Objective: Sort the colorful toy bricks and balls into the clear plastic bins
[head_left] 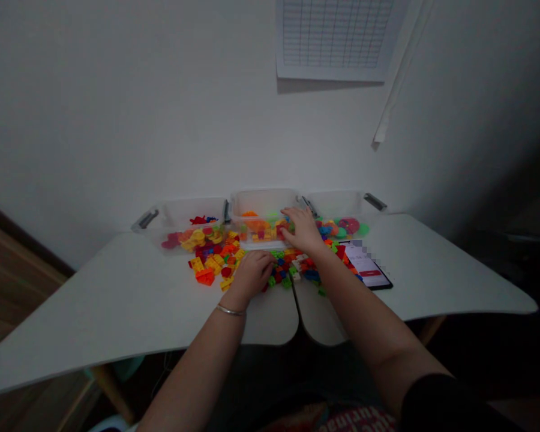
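A pile of colourful toy building bricks (214, 262) is spread over the white table. My left hand (253, 274), with a bangle at the wrist, is down in the pile, its fingers curled together among the bricks; what they hold, if anything, is hidden. My right hand (303, 230) is over the right front edge of the middle clear plastic bin (264, 195), thumb and fingers apart, with nothing visible in them. Inside that bin lie orange, yellow and red pieces.
A left clear bin (191, 207) holds yellow and red pieces. The right clear bin (337, 201) has round red and green ones. A phone (371, 273) lies right of the pile. A gap (297, 306) splits the tabletop (130, 300). A wall stands behind.
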The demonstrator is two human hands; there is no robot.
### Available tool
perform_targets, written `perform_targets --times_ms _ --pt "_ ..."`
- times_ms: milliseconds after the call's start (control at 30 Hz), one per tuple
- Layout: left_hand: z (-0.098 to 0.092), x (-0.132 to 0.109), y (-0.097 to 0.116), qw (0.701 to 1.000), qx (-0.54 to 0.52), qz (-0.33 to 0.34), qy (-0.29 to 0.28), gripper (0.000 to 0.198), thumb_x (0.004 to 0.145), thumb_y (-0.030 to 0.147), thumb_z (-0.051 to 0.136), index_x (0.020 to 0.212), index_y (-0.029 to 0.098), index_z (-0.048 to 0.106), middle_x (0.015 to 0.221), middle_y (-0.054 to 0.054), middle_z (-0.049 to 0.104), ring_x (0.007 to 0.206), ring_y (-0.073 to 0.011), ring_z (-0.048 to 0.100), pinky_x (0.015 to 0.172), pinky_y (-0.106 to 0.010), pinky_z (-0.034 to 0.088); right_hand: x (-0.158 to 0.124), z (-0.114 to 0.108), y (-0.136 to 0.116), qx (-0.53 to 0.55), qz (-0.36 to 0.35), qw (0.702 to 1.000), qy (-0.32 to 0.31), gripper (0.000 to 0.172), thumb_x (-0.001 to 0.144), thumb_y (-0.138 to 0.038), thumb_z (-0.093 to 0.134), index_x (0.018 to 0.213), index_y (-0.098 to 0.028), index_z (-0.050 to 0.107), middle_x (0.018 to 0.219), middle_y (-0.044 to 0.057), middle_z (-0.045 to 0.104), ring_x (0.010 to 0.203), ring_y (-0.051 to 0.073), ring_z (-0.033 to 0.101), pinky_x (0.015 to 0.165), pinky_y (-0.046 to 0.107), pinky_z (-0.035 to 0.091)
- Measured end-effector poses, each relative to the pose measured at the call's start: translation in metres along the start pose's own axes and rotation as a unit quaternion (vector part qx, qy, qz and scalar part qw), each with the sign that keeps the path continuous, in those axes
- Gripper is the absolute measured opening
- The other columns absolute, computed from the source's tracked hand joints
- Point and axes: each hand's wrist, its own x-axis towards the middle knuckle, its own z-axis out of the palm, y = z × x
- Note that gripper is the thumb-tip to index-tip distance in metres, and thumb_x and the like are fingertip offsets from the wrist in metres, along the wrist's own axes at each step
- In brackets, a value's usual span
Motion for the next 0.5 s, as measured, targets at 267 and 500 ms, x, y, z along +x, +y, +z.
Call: perform_targets --times_ms 267,500 --pt "0.002 -0.001 -0.003 1.000 0.001 0.010 0.006 0.017 0.091 0.021 0.050 0.095 0.021 0.067 0.101 -0.007 0.070 0.098 -0.0212 0.062 0.089 -0.040 0.049 -0.038 -0.039 0.017 0.017 0.100 0.992 0.073 0.031 0.084 -0.025 0.052 0.111 -0.017 0.065 0.116 0.012 0.067 0.111 0.026 0.058 0.102 0.043 0.042" --pt "0.003 -0.002 -0.003 1.000 -0.001 0.011 0.007 0.018 0.091 0.020 0.050 0.095 0.020 0.067 0.099 -0.007 0.070 0.097 -0.0218 0.062 0.089 -0.041 0.049 -0.084 -0.065 0.036 -0.204 0.254 0.940 -0.103 0.041 0.082 -0.027 0.061 0.120 -0.015 0.064 0.126 0.018 0.060 0.117 0.035 0.052 0.101 0.047 0.038"
